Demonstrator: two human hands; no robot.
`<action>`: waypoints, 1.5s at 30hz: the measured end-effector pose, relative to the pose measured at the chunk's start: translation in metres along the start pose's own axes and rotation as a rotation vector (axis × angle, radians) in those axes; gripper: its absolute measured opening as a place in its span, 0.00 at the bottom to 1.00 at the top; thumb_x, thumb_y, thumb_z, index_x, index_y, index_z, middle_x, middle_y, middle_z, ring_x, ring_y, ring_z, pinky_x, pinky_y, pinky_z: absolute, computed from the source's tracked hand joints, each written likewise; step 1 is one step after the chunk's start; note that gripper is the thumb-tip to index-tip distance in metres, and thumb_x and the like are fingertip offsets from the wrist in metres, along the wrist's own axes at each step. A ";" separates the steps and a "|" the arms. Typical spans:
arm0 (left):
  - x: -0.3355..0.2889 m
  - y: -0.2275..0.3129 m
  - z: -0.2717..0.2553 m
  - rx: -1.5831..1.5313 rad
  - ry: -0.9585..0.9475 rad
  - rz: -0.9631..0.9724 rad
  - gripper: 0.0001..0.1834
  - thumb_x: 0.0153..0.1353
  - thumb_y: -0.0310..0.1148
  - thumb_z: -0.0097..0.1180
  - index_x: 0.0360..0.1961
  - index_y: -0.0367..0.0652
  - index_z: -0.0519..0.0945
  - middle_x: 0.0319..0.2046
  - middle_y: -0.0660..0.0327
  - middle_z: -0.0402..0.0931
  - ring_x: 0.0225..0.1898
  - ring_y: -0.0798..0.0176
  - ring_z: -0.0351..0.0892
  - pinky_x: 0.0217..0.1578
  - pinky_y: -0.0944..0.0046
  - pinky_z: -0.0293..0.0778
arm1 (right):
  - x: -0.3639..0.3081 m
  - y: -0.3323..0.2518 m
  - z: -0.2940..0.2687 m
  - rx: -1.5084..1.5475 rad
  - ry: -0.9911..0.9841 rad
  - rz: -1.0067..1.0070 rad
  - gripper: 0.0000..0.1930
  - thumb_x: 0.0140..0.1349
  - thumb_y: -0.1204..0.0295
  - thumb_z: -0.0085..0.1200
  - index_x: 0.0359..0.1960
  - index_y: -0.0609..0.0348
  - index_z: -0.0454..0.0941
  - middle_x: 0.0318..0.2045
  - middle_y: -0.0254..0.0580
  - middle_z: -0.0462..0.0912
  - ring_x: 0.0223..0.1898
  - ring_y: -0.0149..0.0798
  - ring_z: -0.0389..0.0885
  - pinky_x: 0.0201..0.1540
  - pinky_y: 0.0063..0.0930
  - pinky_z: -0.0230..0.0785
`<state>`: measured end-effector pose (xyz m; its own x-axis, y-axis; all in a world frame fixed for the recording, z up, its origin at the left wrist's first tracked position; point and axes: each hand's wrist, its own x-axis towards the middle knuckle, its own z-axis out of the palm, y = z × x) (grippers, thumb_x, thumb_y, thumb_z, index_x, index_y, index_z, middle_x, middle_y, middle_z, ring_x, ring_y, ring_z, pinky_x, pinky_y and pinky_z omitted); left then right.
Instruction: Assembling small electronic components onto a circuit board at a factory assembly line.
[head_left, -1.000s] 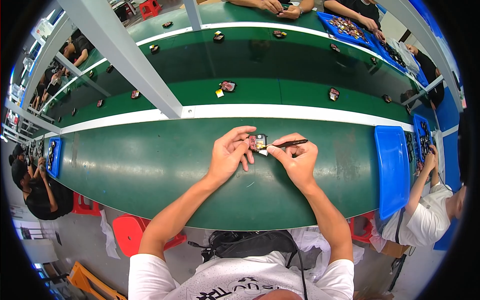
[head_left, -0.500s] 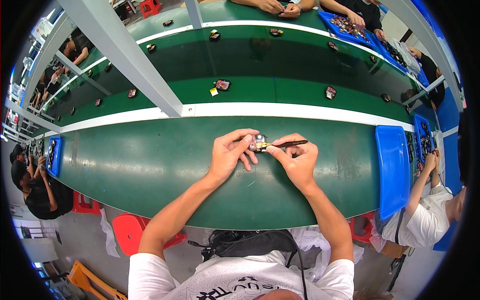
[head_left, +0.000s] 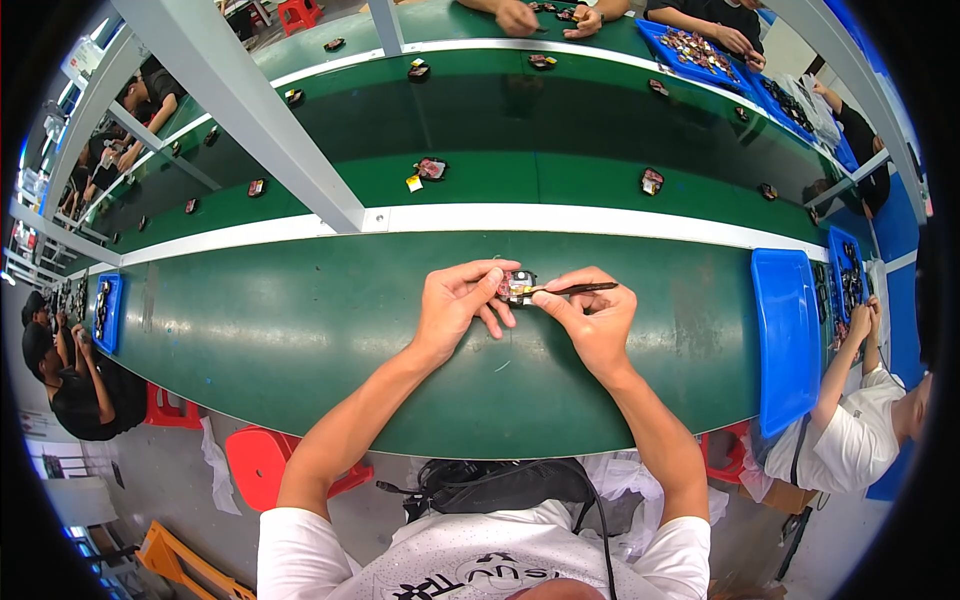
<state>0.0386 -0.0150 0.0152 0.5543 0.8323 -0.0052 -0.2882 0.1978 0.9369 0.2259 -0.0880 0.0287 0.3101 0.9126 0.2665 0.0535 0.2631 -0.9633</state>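
Forearms are stretched over a green tabletop, and a small dark-cased device is held between two hands above its middle. By the left hand, the device's left edge is pinched between thumb and fingers, the lower fingers loosely spread, apparently to steady it with its inner face upward. By the right hand, a slim black tool is gripped like a pen, thumb against forefinger, seemingly for fine control; its exact contact point cannot be told. To the right, a blue tray is placed. Beyond a white rail, a green belt is dotted with similar devices, partly blocked by a slanting grey post. Farthest, small parts are handled by co-workers' hands.
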 end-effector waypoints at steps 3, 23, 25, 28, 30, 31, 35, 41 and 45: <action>0.000 0.000 0.000 0.014 -0.005 0.001 0.20 0.74 0.37 0.54 0.55 0.28 0.80 0.39 0.47 0.84 0.26 0.60 0.85 0.20 0.68 0.81 | -0.001 -0.002 0.000 -0.010 0.006 -0.006 0.07 0.53 0.82 0.72 0.32 0.63 0.86 0.29 0.33 0.86 0.17 0.14 0.61 0.19 0.14 0.49; 0.000 0.003 0.000 0.030 -0.031 -0.004 0.20 0.75 0.36 0.52 0.55 0.28 0.80 0.39 0.46 0.84 0.28 0.60 0.86 0.21 0.68 0.82 | 0.001 -0.007 0.001 -0.222 -0.005 -0.263 0.07 0.49 0.81 0.73 0.28 0.56 0.88 0.27 0.33 0.89 0.14 0.17 0.63 0.16 0.17 0.51; 0.000 0.002 -0.001 0.034 -0.034 -0.004 0.20 0.75 0.36 0.52 0.56 0.28 0.79 0.39 0.46 0.84 0.28 0.59 0.86 0.21 0.68 0.82 | 0.001 -0.008 0.001 -0.240 -0.019 -0.294 0.07 0.49 0.81 0.73 0.28 0.56 0.88 0.27 0.34 0.89 0.13 0.17 0.64 0.16 0.17 0.51; 0.000 0.002 -0.001 0.027 -0.026 -0.005 0.20 0.75 0.36 0.52 0.55 0.28 0.80 0.40 0.46 0.84 0.28 0.60 0.86 0.21 0.68 0.82 | 0.001 -0.010 0.001 -0.267 -0.034 -0.339 0.08 0.48 0.82 0.72 0.28 0.55 0.89 0.28 0.35 0.90 0.13 0.18 0.64 0.16 0.17 0.52; 0.000 0.003 -0.001 0.024 -0.037 0.002 0.20 0.75 0.36 0.52 0.55 0.28 0.80 0.41 0.46 0.84 0.28 0.60 0.86 0.21 0.68 0.82 | 0.001 -0.010 0.002 -0.276 -0.036 -0.353 0.08 0.48 0.82 0.72 0.28 0.55 0.89 0.28 0.35 0.90 0.12 0.18 0.64 0.16 0.17 0.52; 0.000 0.003 -0.002 0.025 -0.036 0.002 0.20 0.75 0.36 0.52 0.55 0.28 0.80 0.41 0.46 0.84 0.28 0.60 0.86 0.21 0.68 0.82 | 0.001 -0.010 0.002 -0.275 -0.038 -0.355 0.08 0.48 0.82 0.72 0.28 0.55 0.89 0.28 0.36 0.90 0.12 0.18 0.64 0.16 0.17 0.52; 0.000 0.004 -0.003 0.016 -0.041 -0.007 0.19 0.75 0.35 0.52 0.56 0.28 0.79 0.40 0.46 0.83 0.28 0.60 0.86 0.21 0.68 0.82 | 0.002 -0.012 0.005 -0.288 -0.042 -0.397 0.07 0.49 0.82 0.72 0.28 0.56 0.88 0.26 0.34 0.89 0.12 0.18 0.64 0.16 0.17 0.52; -0.003 0.003 0.003 0.057 0.004 0.058 0.18 0.73 0.32 0.54 0.56 0.28 0.79 0.40 0.46 0.83 0.30 0.57 0.87 0.22 0.67 0.83 | 0.001 -0.012 0.002 -0.226 0.035 -0.172 0.06 0.51 0.80 0.73 0.29 0.60 0.88 0.23 0.31 0.86 0.14 0.16 0.63 0.17 0.16 0.49; -0.004 0.003 0.002 0.091 0.020 0.117 0.17 0.72 0.30 0.55 0.56 0.28 0.78 0.40 0.46 0.83 0.30 0.55 0.87 0.23 0.67 0.83 | 0.001 -0.013 0.002 -0.195 0.023 -0.125 0.07 0.51 0.79 0.73 0.31 0.61 0.87 0.24 0.32 0.86 0.15 0.15 0.62 0.18 0.16 0.48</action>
<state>0.0371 -0.0190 0.0184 0.5053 0.8571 0.0999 -0.2776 0.0518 0.9593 0.2236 -0.0898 0.0411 0.3107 0.8688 0.3854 0.2744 0.3062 -0.9116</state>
